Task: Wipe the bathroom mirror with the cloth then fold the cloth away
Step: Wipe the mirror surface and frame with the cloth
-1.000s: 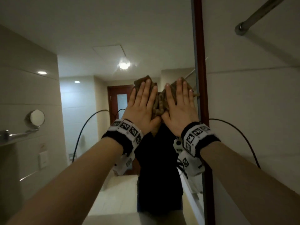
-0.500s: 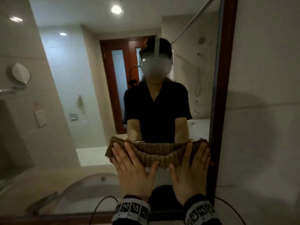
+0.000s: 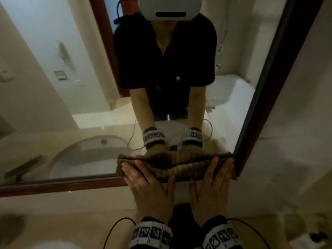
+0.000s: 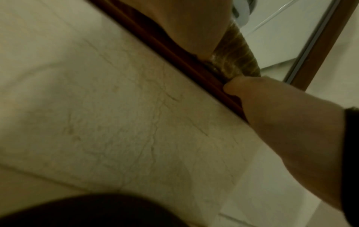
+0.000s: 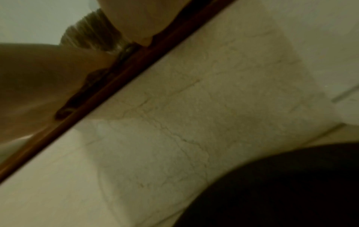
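Observation:
A brown ribbed cloth is stretched flat against the bottom right corner of the mirror, just above its dark wooden frame. My left hand presses the cloth's left part with straight fingers. My right hand presses its right part the same way, beside the frame's upright side. The left wrist view shows the cloth bunched at the frame under my palm, with the right hand beside it. The right wrist view shows the cloth above the frame.
Beige marble wall runs below the mirror and wall tiles to its right. A basin edge shows at the bottom left. The mirror reflects the sink, a bathtub and a person in dark clothes.
Both hands slid the cloth straight down the glass, from head height to the mirror's bottom edge. The cloth, bunched at first, now lies spread wide.

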`<action>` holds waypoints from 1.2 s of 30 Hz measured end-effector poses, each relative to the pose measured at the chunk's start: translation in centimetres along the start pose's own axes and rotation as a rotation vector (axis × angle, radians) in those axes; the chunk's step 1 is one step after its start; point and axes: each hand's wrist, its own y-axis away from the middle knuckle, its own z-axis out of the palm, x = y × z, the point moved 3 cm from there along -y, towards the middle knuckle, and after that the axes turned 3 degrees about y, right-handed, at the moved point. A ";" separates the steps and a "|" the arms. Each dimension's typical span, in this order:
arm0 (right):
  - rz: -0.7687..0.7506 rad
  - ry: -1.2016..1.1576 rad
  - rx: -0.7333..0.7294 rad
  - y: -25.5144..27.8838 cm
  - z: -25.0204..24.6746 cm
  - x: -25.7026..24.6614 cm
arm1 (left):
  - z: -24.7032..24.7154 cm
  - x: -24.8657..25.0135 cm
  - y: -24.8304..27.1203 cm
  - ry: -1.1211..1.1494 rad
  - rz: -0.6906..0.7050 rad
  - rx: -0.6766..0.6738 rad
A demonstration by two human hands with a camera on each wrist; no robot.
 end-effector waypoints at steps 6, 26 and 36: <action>0.023 -0.111 -0.024 1.3 -0.4 0.3 | 1.0 -0.4 3.4 0.002 0.009 -0.111; 0.373 -0.894 -0.136 2.6 -5.7 0.0 | -2.9 5.7 3.8 0.856 0.107 -0.486; 0.257 -0.597 -0.213 1.8 -7.1 3.0 | -5.5 2.2 3.7 0.463 0.369 -0.702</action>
